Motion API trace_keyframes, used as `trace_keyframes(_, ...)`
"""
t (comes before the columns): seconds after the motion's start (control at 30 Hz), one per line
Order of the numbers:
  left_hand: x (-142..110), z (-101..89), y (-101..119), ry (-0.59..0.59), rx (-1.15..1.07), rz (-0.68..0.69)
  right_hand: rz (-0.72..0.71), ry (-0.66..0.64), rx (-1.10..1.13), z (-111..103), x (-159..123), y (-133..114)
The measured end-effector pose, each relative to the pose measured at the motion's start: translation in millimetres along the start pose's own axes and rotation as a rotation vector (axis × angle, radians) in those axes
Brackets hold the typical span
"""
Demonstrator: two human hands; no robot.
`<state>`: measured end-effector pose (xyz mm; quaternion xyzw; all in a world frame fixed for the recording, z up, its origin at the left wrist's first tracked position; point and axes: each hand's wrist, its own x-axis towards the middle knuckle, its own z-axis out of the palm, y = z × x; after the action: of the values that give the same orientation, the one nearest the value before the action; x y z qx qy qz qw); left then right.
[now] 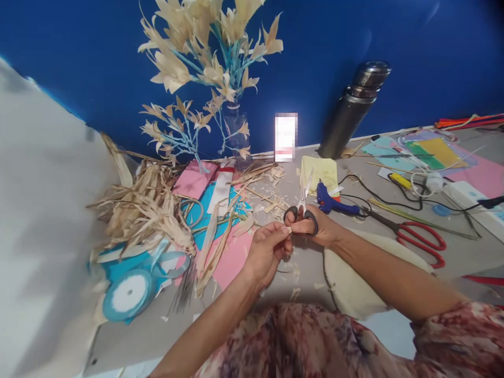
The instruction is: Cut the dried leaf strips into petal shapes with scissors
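Note:
Small black-handled scissors [302, 202] hang on the fingers of my right hand [323, 229], blades pointing away from me. My left hand [268, 249] is closed in a pinch on a small pale piece of corn husk [289, 230]. The tips of my right fingers meet the same piece, so both hands almost touch. Just beyond the scissors lie a yellow pad [321, 170] and a blue glue gun [334, 202]. Left of my left hand are strips of dry corn husk [220, 241] on pink and blue paper.
Husk flowers [212, 68] on blue stems stand in a clear bottle [237, 131] at the wall. A dark flask [350, 115] is behind the glue gun. Red-handled scissors [423, 239], cords and a power strip [472, 205] lie right; a ribbon roll [128, 294] and husk pile [145, 205] left.

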<state>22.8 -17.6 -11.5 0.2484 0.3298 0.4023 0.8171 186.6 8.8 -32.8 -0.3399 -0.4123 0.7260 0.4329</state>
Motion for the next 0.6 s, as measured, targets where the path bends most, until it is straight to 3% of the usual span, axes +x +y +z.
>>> trace_keyframes(0.17, 0.4, -0.5, -6.6, -0.084, -0.217, -0.026, 0.0, 0.006, -0.007, 3.1, -2.6, -4.0)
trace_keyframes(0.3, -0.4, -0.4, -4.5, -0.164, -0.379, -0.046, 0.059, -0.061, 0.19, 0.9, -3.0, -6.8)
trace_keyframes(0.4, -1.0, 1.4, -1.1, -0.19, -0.35, -0.018, 0.072, -0.101, 0.253, -0.3, -2.2, -7.6)
trace_keyframes(0.6, 1.0, 4.1, 1.4, -0.09, -0.199, 0.036, -0.002, -0.069, 0.156, 2.3, -0.7, -5.3)
